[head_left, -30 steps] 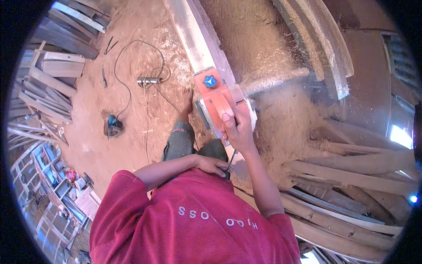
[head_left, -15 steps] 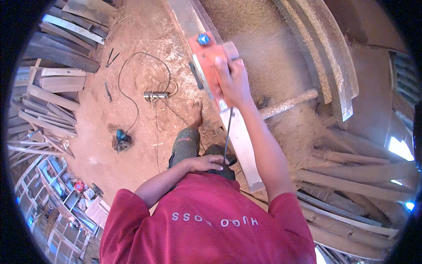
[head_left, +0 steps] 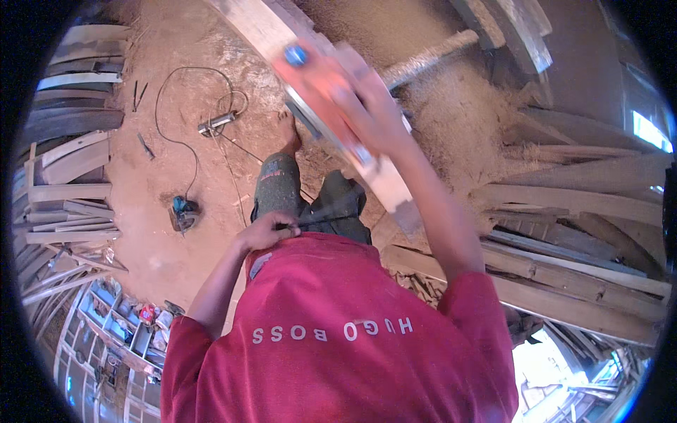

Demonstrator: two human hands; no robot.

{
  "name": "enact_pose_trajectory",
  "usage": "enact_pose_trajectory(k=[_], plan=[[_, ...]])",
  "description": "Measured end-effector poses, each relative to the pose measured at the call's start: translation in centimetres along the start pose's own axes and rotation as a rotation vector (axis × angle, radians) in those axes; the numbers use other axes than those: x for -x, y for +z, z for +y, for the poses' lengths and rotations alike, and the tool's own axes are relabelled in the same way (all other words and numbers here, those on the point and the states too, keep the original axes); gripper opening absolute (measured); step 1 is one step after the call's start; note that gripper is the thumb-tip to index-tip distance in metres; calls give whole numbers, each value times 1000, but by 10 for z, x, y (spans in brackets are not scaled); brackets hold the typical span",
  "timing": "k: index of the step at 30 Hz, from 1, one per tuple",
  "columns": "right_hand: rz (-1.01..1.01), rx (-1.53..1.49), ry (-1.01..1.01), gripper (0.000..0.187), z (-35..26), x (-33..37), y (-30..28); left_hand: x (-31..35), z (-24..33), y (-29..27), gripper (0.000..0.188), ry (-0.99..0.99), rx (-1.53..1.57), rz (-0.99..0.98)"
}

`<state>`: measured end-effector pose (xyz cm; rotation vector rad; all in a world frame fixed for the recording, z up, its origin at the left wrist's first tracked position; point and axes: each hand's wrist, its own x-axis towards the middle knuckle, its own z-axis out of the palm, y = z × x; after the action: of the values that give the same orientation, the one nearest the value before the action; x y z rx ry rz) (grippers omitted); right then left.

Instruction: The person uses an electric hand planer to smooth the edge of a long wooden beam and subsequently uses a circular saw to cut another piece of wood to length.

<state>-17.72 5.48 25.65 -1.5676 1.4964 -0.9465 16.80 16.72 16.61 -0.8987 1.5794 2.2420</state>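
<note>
My right hand (head_left: pixel 374 113) is closed around the handle of an orange-red electric hand planer (head_left: pixel 319 88) with a blue front knob. The planer sits on a long pale wooden beam (head_left: pixel 250 25) that slants from the upper left toward my right side; motion blurs both tool and hand. At my waist, my left hand (head_left: pixel 268 231) has its fingers curled together on a dark power cord (head_left: pixel 328 211), which is blurred and stretches toward the planer. My palm hides part of that grip.
On the dusty floor to the left lie a teal circular saw (head_left: pixel 185 211) and a power strip (head_left: pixel 217 123) with looping cables. Stacked boards (head_left: pixel 77 81) line the left side; more planks (head_left: pixel 564 201) lie at the right. A tool tray (head_left: pixel 106 317) stands at lower left.
My right hand has drawn the planer back along the beam toward me. My left hand has shifted left across my waist, its fingers now curled in. The whole view has turned somewhat.
</note>
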Motion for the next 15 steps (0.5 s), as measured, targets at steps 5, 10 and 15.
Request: enact_pose_trajectory(k=[5,10,15], plan=[[17,-228,491,58,-12,267,-55,-6,42,64,28,8,-322,-146],[-11,-361,724,60,0,404,-74,-36,45,104,31,147,-481,-268],[16,-347,644,51,9,372,-69,-33,28,104,28,264,-452,-194]])
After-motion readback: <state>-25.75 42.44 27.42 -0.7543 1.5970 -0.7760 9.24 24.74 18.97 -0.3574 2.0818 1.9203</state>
